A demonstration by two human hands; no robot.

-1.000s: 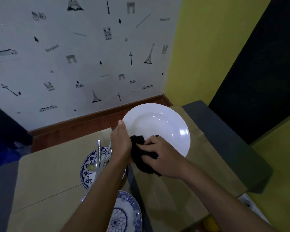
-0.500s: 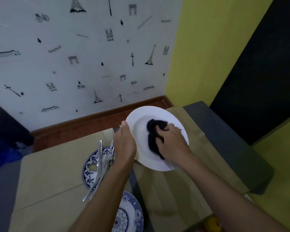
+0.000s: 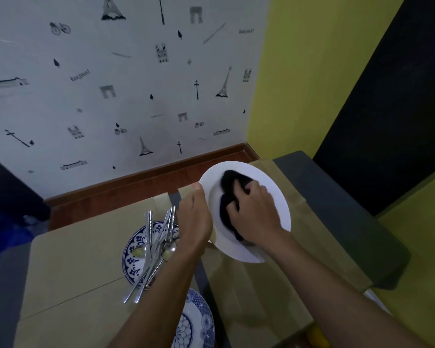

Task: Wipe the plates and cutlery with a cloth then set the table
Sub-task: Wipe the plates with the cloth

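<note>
Paper-covered table (image 3: pixel 73 259) bears cutlery (image 3: pixel 150 249) heaped on a patterned plate (image 3: pixel 132 263); beyond, the left hand (image 3: pixel 194 222) grips the tilted white plate (image 3: pixel 274 194) by its rim while the right hand (image 3: pixel 258 214), clutching the black cloth (image 3: pixel 230 179), scrubs it, and hard pressing might dislodge it.

- Passage is offered over the brown paper table covering (image 3: pixel 73 267) at the left.
- The middle is blocked by a blue-patterned round plate (image 3: pixel 129 259) heaped with steel cutlery (image 3: pixel 150 237).

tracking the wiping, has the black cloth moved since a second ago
Yes. The black cloth in the right hand went from the near edge of the white plate onto its middle, away from the blue patterned plate, toward the wall.
</note>
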